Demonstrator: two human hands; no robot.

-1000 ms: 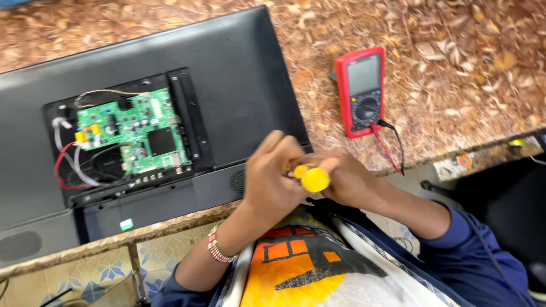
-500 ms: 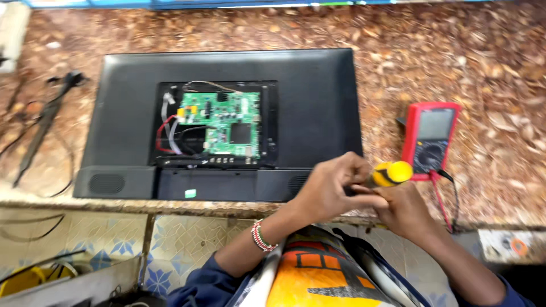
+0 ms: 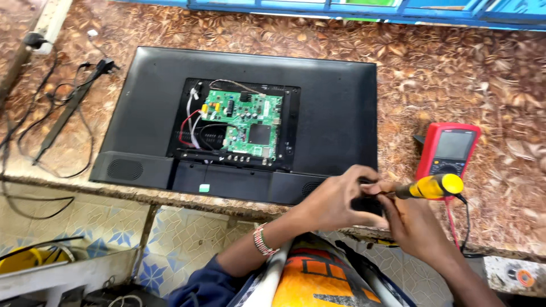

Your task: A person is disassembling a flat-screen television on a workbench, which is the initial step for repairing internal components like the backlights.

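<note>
A black flat television (image 3: 324, 108) lies face down on the table, its rear cover off over a green circuit board (image 3: 244, 122) with red and white wires. My left hand (image 3: 333, 199) pinches a small black part (image 3: 367, 203) near the set's lower right corner. My right hand (image 3: 412, 219) holds a yellow-handled screwdriver (image 3: 432, 186), its tip pointing at that part. Both hands meet just off the table's front edge.
A red multimeter (image 3: 449, 150) with leads (image 3: 462, 227) lies right of the television. Black cables and a plug (image 3: 68, 108) sprawl at the left. The brown patterned table (image 3: 455, 74) ends at the front edge; below are a tiled floor (image 3: 182, 244) and a yellow object (image 3: 25, 261).
The view has swung left, so the television now sits centred and the multimeter at the right. My hands stay together on the screwdriver and small part.
</note>
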